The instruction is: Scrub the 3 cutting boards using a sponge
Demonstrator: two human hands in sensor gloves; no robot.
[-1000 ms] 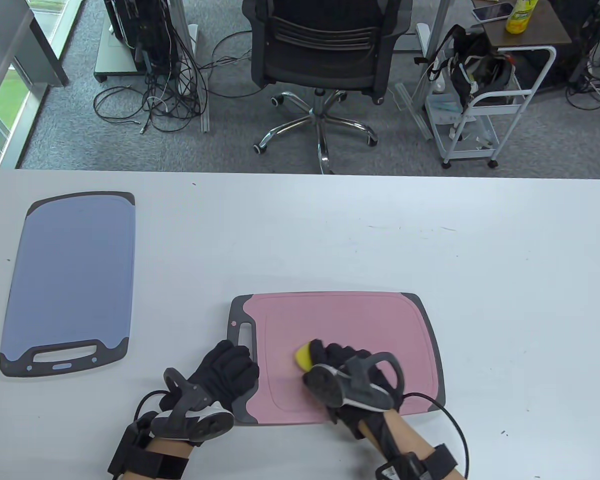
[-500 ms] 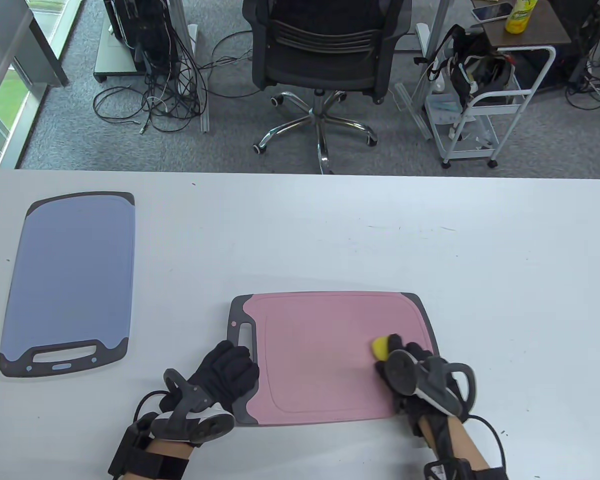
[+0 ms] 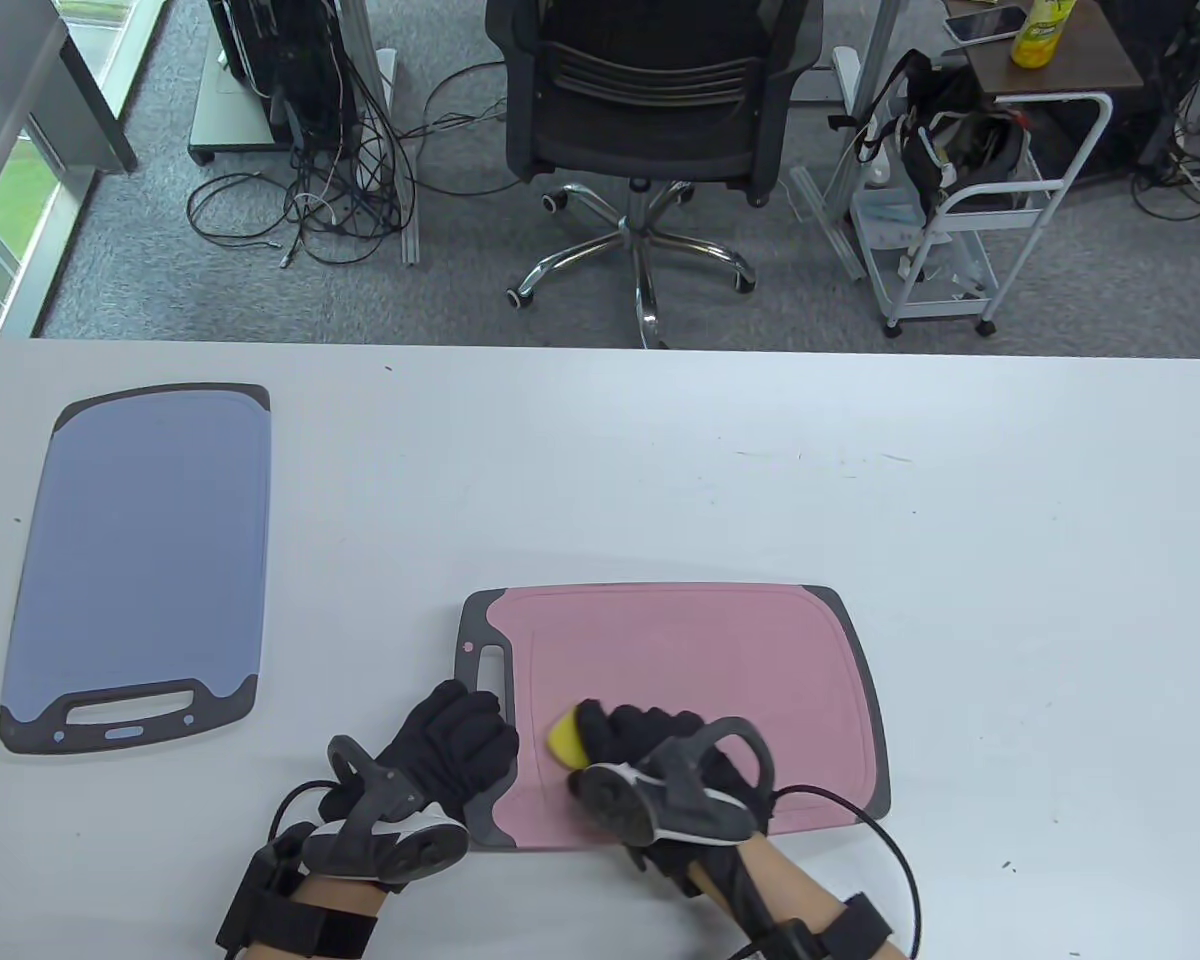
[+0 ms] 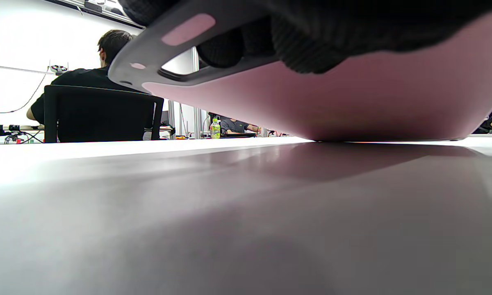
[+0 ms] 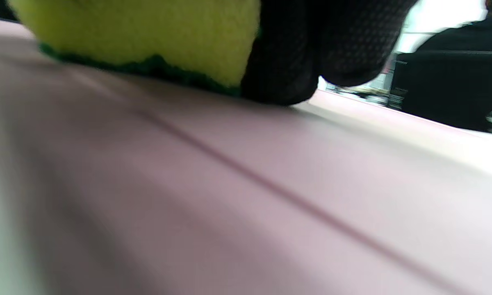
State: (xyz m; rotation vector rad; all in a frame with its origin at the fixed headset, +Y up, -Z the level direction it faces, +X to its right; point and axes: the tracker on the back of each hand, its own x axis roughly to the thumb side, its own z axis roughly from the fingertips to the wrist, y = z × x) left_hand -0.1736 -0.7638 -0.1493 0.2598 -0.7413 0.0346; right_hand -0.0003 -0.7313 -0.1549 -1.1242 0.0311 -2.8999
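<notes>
A: Which board am I working on, and where does it lie?

B: The pink board [image 3: 700, 680] lies flat on the white table [image 3: 1010, 560], near my edge, with its grey handle end to my left. The blue board [image 3: 140, 560] lies well apart at the table's left side, handle toward me.

A: What does my right hand hold?

B: My right hand [image 3: 650, 755] curls its grip round the yellow sponge [image 3: 563, 738] and presses it onto the pink board's near left part, just beside the handle slot. The right wrist view shows the sponge's green underside against the pink surface, with a gloved fingertip [image 5: 279, 73] touching the board next to it.

A: And my left hand?

B: My left hand [image 3: 450, 745] rests on the pink board's near left corner, at the grey handle. In the left wrist view the fingers [image 4: 303, 45] wrap the board's edge, a narrow grip holding that corner, which appears raised off the table there.

A: Anything beyond the table?

B: A black office chair [image 3: 650, 110] and a white cart [image 3: 970, 220] stand on the carpet.
</notes>
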